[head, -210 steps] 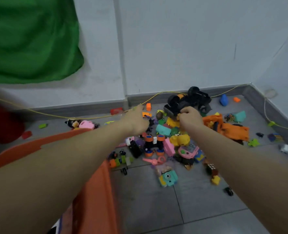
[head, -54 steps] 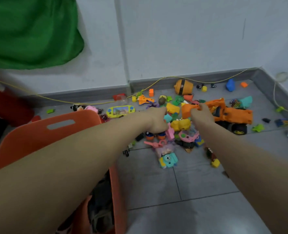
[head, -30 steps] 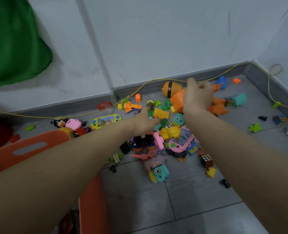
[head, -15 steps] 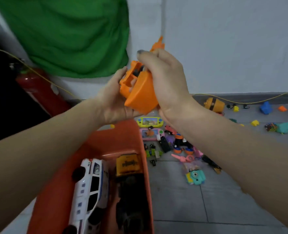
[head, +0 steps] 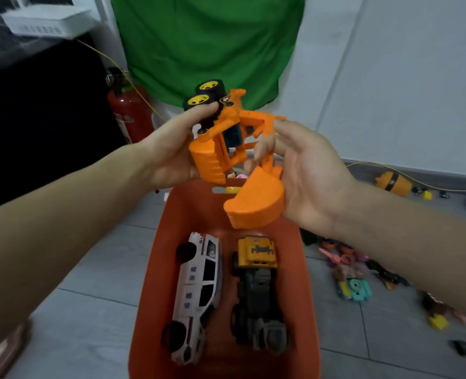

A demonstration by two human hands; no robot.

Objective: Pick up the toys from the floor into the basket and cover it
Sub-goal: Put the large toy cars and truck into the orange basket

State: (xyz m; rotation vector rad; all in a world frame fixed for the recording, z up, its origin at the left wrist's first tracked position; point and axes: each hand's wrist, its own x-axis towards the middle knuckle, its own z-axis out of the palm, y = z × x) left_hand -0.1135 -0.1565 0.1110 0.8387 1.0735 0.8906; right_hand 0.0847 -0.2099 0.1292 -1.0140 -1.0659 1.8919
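I hold an orange toy excavator (head: 220,143) tilted in the air above the far end of the orange basket (head: 155,258). My left hand (head: 169,151) grips its body just below the black and yellow wheels. My right hand (head: 308,176) pinches the digger arm between thumb and fingers, and the big scoop (head: 253,203) hangs under it over the basket. Inside the basket lie a white police car (head: 199,291) and a yellow and black truck (head: 256,291), side by side. No lid is in view.
Several small toys (head: 354,288) are scattered on the grey tiles right of the basket, with a yellow barrel-shaped toy (head: 393,181) near the wall. A red fire extinguisher (head: 128,110) and a green cloth (head: 204,45) stand behind the basket. A yellow cable runs along the wall.
Both hands lifted the orange excavator off the floor pile and carried it left over the basket. My view swung left and down, so the basket's inside now shows.
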